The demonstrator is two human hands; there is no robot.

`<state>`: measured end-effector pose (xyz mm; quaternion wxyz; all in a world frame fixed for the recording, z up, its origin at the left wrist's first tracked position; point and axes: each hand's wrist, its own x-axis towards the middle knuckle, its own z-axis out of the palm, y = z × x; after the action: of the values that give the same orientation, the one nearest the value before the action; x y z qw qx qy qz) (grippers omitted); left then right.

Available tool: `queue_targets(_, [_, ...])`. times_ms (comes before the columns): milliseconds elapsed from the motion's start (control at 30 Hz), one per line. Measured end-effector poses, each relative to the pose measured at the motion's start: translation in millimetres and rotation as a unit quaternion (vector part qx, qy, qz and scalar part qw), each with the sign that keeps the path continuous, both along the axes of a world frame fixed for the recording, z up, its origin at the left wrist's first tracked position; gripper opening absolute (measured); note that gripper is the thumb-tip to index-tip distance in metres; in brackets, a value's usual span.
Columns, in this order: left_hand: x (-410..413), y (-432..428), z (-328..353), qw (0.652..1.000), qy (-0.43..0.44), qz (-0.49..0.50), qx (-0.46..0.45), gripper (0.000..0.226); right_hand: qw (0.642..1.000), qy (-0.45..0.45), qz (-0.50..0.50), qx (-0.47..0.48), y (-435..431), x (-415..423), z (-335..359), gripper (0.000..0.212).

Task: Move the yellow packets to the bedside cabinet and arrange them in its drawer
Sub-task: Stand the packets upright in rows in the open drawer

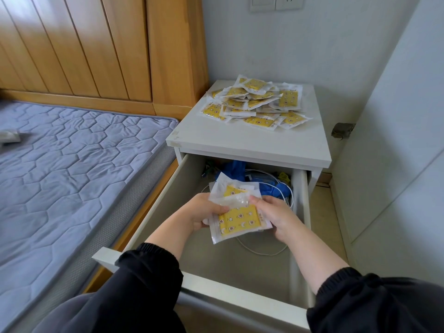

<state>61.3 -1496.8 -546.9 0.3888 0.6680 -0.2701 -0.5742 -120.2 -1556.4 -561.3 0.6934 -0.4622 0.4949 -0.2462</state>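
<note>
A small stack of yellow packets (240, 219) is gripped from both sides over the open drawer (168, 195). The left hand (201, 212) is curled round its left edge with the thumb laid on top. The right hand (276, 217) is pinched on the right edge. Print on the wrappers is too small to be read. What can be made out is a yellow panel dotted with little round figures, stars and crescents, sealed in a clear wrapper with a pale border. Beyond the grip, at the back of the drawer, blue gloves (234, 168) are bunched among tangled odds and ends. Just beneath the grip, a white cable (262, 252) is looped on the drawer floor. Further beyond and higher up, a loose pile (254, 102) of the same packets is heaped on top of the bedside cabinet (240, 143), toward its back. Off to the left of the grip, a grey quilted mattress (72, 152) is seen.
</note>
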Motion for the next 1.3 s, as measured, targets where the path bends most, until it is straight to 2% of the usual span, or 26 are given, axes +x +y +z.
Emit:
queue_targets(67, [2.5,-1.7,-2.2,0.998,0.016,0.061,-0.017,0.036,0.991,-0.105,0.020,0.083,-0.9,-1.6,2.8,0.017])
queue_targets(133, [4.4,-3.3,-3.7,0.995,0.028,0.087,-0.028,0.037,0.975,-0.183,0.028,0.121,-1.8,-2.4,2.4,0.023])
queue_targets(200, [4.6,-3.5,-2.8,0.997,0.033,0.072,-0.022,0.036,0.977,-0.179,-0.005,0.118,-3.4,-2.6,1.0,0.029])
queue_targets(300, [3.4,-1.9,-1.0,1.000,0.005,-0.002,0.001,0.034,0.987,-0.109,-0.062,0.097,-4.5,-3.4,-3.2,0.018])
queue_targets(367, [2.8,-0.9,0.0,0.999,-0.006,-0.049,0.004,0.039,0.995,-0.038,-0.066,0.063,-4.8,-3.2,-5.5,0.011])
queue_targets(500, [-3.0,0.9,1.1,0.993,-0.007,-0.115,0.005,0.044,0.993,0.096,-0.045,-0.048,-2.2,1.0,-7.5,0.026])
queue_targets(600, [-8.9,0.2,-2.0,0.991,-0.009,-0.131,0.002,0.039,0.971,0.178,-0.017,-0.157,-0.3,2.3,-5.8,0.036])
queue_targets(733, [-10.8,-3.0,-2.6,0.997,-0.003,-0.080,-0.012,0.037,0.922,0.251,0.047,-0.292,3.7,3.9,-2.1,0.048])
queue_targets(867, [-7.6,-3.4,5.4,0.997,0.079,-0.009,-0.014,0.024,0.903,0.244,0.010,-0.354,0.8,7.0,10.1,0.057])
queue_targets(967, [-2.4,-2.2,10.7,0.985,0.169,0.003,-0.030,0.027,0.878,0.214,-0.054,-0.424,-6.6,8.9,28.4,0.057])
queue_targets(1100, [5.1,-1.9,19.9,0.960,0.269,0.035,-0.069,0.039,0.833,0.187,-0.082,-0.514,-26.8,16.1,55.8,0.049])
queue_targets(1233, [17.2,-8.4,25.3,0.944,0.294,0.072,-0.130,0.019,0.810,0.170,-0.112,-0.551,-60.2,29.2,71.7,0.043])
queue_targets(1300, [22.6,-12.5,26.8,0.941,0.288,0.091,-0.153,0.014,0.795,0.185,-0.123,-0.565,-73.7,34.3,76.8,0.033])
